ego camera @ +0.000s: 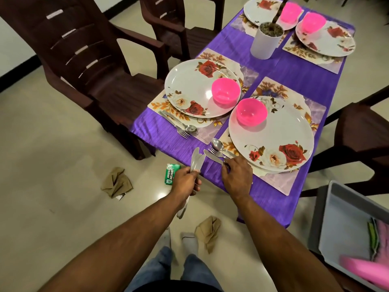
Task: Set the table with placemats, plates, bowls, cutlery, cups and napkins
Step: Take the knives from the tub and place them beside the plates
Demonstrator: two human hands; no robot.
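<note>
Your left hand (pixel 186 180) has its fingers (pixel 196 183) curled tight around a bundle of knives (pixel 196 160), blades pointing up and away from you over the bench edge, handles hanging below your palm. Your right hand (pixel 236 175) rests palm-down at the near edge of the bench (pixel 294 81), its fingers bent onto the handles of a knife (pixel 212 156), fork (pixel 214 151) and spoon (pixel 219 145) lying side by side; how firmly they grip you cannot tell. Just beyond those fingertips sits the near plate (pixel 273 133) on its placemat (pixel 277 180), a pink bowl (pixel 251 111) on its far rim. Farther left, a second plate (pixel 189 87) carries another pink bowl (pixel 225 90), with a second fork and spoon (pixel 183 126) beside it. Two more set places lie at the far end, past a white pot (pixel 265 42). Below your left hand, on the floor, lie a green packet (pixel 171 173) and two crumpled brown napkins (pixel 116 182).
</note>
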